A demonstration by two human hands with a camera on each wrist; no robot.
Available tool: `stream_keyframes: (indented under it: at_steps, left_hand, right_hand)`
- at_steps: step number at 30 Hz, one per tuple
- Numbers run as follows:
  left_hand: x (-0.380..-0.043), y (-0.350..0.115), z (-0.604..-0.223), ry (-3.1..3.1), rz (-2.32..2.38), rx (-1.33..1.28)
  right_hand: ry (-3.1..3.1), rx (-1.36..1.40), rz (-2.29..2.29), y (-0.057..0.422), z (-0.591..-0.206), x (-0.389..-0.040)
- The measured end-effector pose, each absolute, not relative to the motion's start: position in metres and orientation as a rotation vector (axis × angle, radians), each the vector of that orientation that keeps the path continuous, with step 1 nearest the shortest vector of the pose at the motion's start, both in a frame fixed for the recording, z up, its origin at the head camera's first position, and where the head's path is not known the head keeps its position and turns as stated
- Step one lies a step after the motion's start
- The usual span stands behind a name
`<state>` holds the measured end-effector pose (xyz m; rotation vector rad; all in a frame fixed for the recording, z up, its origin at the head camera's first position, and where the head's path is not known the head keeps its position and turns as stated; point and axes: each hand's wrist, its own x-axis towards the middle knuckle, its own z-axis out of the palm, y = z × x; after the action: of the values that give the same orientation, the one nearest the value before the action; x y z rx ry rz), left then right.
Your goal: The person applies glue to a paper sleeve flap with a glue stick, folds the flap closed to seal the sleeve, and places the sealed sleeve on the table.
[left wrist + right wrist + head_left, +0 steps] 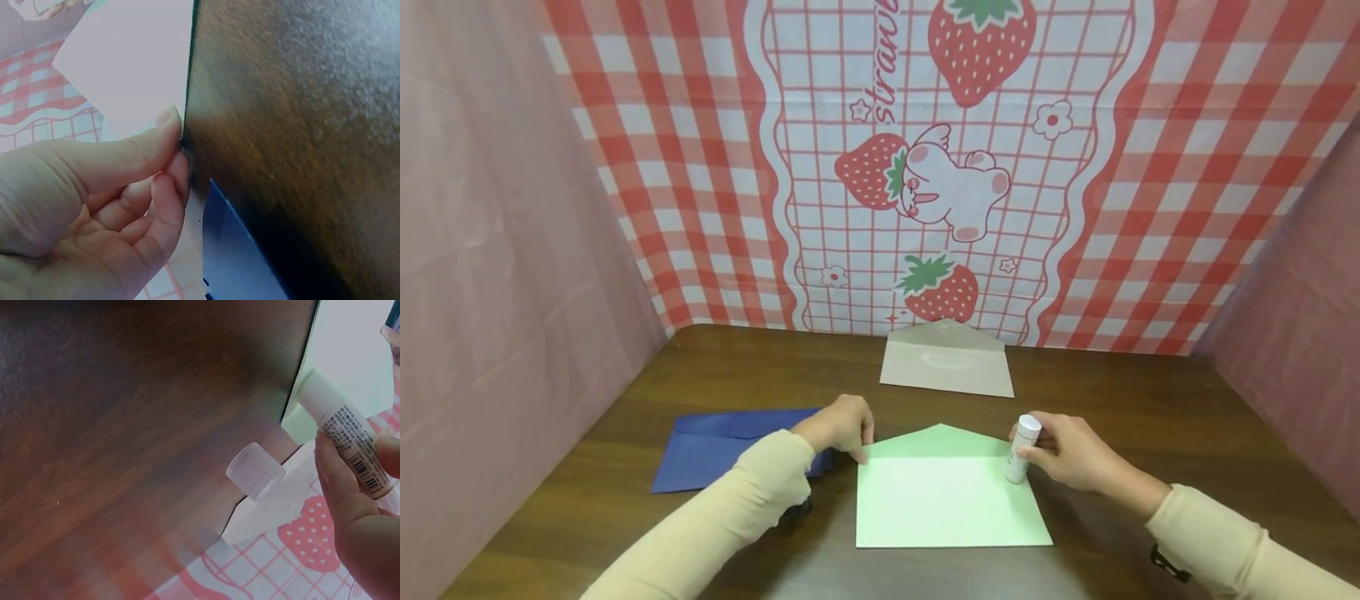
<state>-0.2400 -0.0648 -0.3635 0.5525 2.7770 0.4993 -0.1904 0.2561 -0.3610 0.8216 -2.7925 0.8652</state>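
A pale green envelope [943, 504] lies on the table with its pointed flap opened out away from me. At its left edge, beside the flap fold, my left hand [842, 425] pinches the corner between thumb and curled fingers, as the left wrist view shows. My right hand [1071, 454] grips a white glue stick [1022, 450] near the fold at the envelope's right side. The stick is slightly tilted, its lower end at the paper. Black print and a barcode show on its barrel in the right wrist view.
Blue envelopes [715, 454] lie to the left, close to my left hand. A beige envelope [947, 367] with its flap up rests at the back. The right wrist view shows a translucent cap [255, 472] on the brown table [1150, 400]. A strawberry-patterned cloth [955, 183] hangs behind.
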Motion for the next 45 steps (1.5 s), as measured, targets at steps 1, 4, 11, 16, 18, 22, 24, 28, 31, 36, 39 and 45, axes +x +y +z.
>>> stream_keyframes:
  at_steps: [1,4,11,16,18,22,24,28,31,36,39,45]
  left_hand:
    - [-0.239,-0.065,-0.364,2.777,0.506,0.554]
    - [-0.237,-0.064,-0.367,2.761,0.527,0.562]
    - [-0.235,-0.063,-0.368,2.76,0.505,0.584]
    - [-0.237,-0.067,-0.364,2.776,0.495,0.563]
    - [-0.237,-0.068,-0.363,2.776,0.506,0.557]
    - [-0.238,-0.069,-0.362,2.768,0.524,0.561]
    - [-0.238,-0.069,-0.362,2.766,0.525,0.561]
    - [-0.239,-0.068,-0.363,2.767,0.534,0.57]
    - [-0.239,-0.068,-0.363,2.764,0.564,0.579]
    - [-0.239,-0.067,-0.365,2.747,0.633,0.563]
    - [-0.239,-0.066,-0.366,2.739,0.643,0.538]
    - [-0.239,-0.066,-0.364,2.752,0.61,0.552]
  right_hand:
    - [-2.804,0.816,0.844,0.257,-0.36,-0.19]
    - [-2.844,0.829,0.803,0.258,-0.358,-0.185]
    - [-2.846,0.883,0.776,0.249,-0.344,-0.177]
    - [-2.811,0.903,0.826,0.23,-0.335,-0.181]
    - [-2.817,0.9,0.869,0.218,-0.334,-0.183]
    - [-2.805,0.931,0.987,0.189,-0.338,-0.187]
    - [-2.787,0.967,1.036,0.173,-0.341,-0.19]
    - [-2.754,1.032,1.115,0.141,-0.348,-0.194]
    - [-2.741,1.074,1.143,0.122,-0.354,-0.196]
    - [-2.736,1.119,1.142,0.106,-0.362,-0.199]
    - [-2.723,1.123,1.143,0.102,-0.366,-0.201]
    - [-2.727,1.095,1.163,0.103,-0.37,-0.203]
